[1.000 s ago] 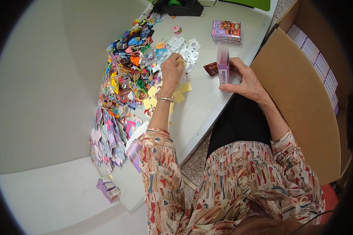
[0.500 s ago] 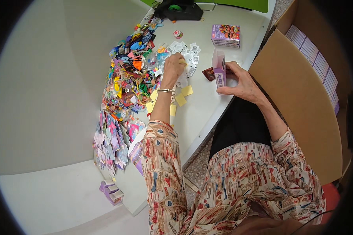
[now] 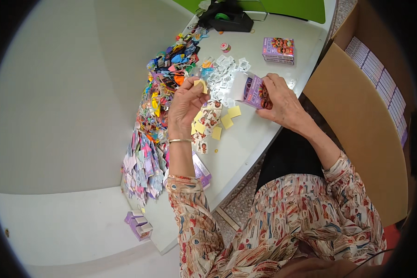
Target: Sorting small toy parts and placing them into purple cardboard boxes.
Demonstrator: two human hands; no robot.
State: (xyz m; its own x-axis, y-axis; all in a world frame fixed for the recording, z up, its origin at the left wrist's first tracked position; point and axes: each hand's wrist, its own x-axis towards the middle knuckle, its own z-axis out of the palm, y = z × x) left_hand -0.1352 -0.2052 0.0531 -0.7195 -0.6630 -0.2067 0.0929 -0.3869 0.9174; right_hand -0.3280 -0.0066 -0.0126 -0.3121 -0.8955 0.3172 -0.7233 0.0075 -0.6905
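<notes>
1. Both hands are raised just above the table [image 3: 273, 139]: the left hand [image 3: 186, 105] pinches a small yellow slip [image 3: 202, 85] between thumb and fingertips, and the right hand [image 3: 282, 103] grips a small purple box [image 3: 252, 91] with its white flap open toward the left hand.
2. Judging by the open flap and the slip held near it, this box looks only partly filled, and its flap is not yet closed.
3. One closed purple box [image 3: 278, 49] stands farther back on the table, apparently finished.
4. More yellow slips [image 3: 230, 116] and small picture cards [image 3: 203, 147] lie loose just below the hands, so plenty seems left to pack.
5. A patch of small white tags [image 3: 227, 69] lies beside a long heap of bright toys and packets [image 3: 164, 92].
6. Flat purple box blanks [image 3: 141, 164] pile up nearer the body, and a few folded ones [image 3: 138, 223] sit at the table's edge.
7. A black tape dispenser [image 3: 229, 21] stands at the far end.
</notes>
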